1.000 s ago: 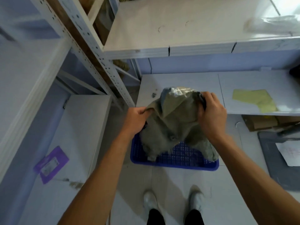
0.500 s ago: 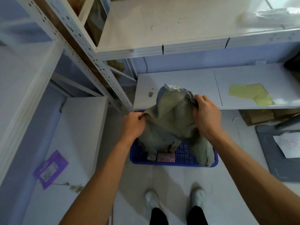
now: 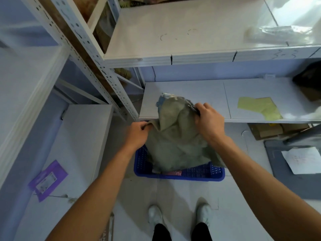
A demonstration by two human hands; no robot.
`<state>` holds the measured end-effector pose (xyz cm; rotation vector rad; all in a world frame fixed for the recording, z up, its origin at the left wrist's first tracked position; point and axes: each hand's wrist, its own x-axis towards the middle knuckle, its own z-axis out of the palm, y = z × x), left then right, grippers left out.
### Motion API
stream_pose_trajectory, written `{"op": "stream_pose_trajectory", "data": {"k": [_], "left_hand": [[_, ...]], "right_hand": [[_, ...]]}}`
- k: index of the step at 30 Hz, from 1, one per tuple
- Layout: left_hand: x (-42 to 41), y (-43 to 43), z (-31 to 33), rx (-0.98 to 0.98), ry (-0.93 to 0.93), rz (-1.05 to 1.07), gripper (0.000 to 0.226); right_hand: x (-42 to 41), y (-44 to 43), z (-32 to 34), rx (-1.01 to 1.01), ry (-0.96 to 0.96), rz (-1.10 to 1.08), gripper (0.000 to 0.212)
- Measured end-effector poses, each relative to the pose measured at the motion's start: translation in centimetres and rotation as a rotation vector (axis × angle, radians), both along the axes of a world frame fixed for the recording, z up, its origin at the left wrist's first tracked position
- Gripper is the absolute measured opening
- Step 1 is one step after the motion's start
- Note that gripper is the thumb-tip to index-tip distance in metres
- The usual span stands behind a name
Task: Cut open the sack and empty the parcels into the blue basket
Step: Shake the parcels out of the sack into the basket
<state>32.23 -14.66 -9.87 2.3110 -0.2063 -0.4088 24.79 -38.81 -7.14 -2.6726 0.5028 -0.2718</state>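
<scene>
The sack, a grey-green woven bag, hangs upside down over the blue basket, its lower end draped down into the basket and its bunched top corner, with a scrap of pale blue and white material, lifted up in front of the lower shelf. The left hand is closed on the sack's left edge, pinching a fold of cloth between fingers and thumb. The right hand is clenched on the upper right of the sack; a thin dark object shows at its fingers, but what it is cannot be told.

The cutting step looks done, since the sack is being held inverted to pour. Emptying seems under way: at the basket's near wall a pink parcel shows just below the sack's hem, lying in the basket. How many more parcels are in there, or remain in the sack, is hidden by the cloth. The sack looks fairly slack, so probably little is left; a shake and lifting it clear would finish the job.

The basket sits on the pale floor just ahead of the person's white shoes. A yellow sheet lies on the lower shelf, well to the right, and a purple envelope rests on a low shelf at left.
</scene>
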Motion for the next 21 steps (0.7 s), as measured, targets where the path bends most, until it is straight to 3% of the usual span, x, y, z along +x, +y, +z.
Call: {"op": "stream_pose_trajectory", "data": {"k": [2,5,9,13,14,17,21], "left_hand": [[0.1,0.2,0.2,0.020,-0.048,-0.010,0.026],[0.2,0.7,0.6,-0.064,-0.133,0.052,0.024],[-0.8,0.4,1.2,-0.067,-0.116,0.062,0.026],[-0.7,0.8,1.7,-0.088,-0.178,0.053,0.023],[-0.6,0.7,1.9,-0.090,-0.189,0.050,0.023],[-0.6,0.9,2.3,-0.069,-0.161,0.058,0.024],[0.1,1.5,2.6,-0.071,-0.165,0.048,0.024]], "right_hand": [[0.5,-0.2,0.8,-0.002,-0.028,0.020,0.018],[0.1,-0.4,2.3,-0.045,-0.255,0.019,0.020],[-0.9,0.2,0.9,0.003,0.001,-0.010,0.016],[-1.4,-0.2,2.1,0.033,-0.319,-0.033,0.024],[-1.2,-0.1,2.2,0.014,-0.326,-0.022,0.025],[-1.0,0.2,1.4,0.033,-0.102,-0.035,0.021],[-0.9,-0.5,2.0,0.058,-0.212,-0.052,0.020]]}}
